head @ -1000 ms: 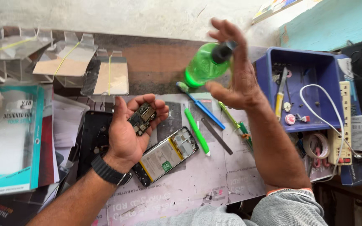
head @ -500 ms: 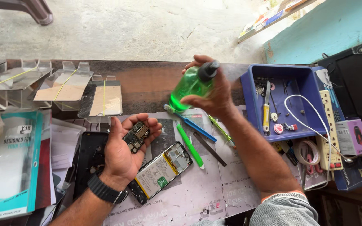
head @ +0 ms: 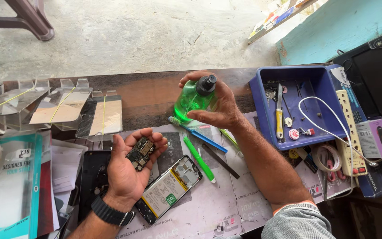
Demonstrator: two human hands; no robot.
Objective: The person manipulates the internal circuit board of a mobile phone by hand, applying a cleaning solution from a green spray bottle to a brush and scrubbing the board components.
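My left hand (head: 127, 170) lies palm up over the table and cradles a small dark circuit board (head: 140, 153). My right hand (head: 215, 104) grips a clear green bottle (head: 192, 100) with a black cap, held low over the wooden table, tilted on its side. Just right of my left hand lies an opened phone (head: 168, 189) with its battery and frame showing. A blue-handled brush (head: 196, 133), a green tool (head: 199, 159) and a dark thin tool (head: 220, 161) lie between the two hands.
A blue tray (head: 261, 108) with a yellow-handled tool and small parts stands at the right, beside a white power strip (head: 350, 132) and white cable. Clear plastic stands (head: 63, 106) sit at the left rear. Packaged screen protectors (head: 9, 186) lie at the left edge.
My right hand has brought the green bottle down and to the left, closer to the table. My left hand with the circuit board has stayed in about the same spot.
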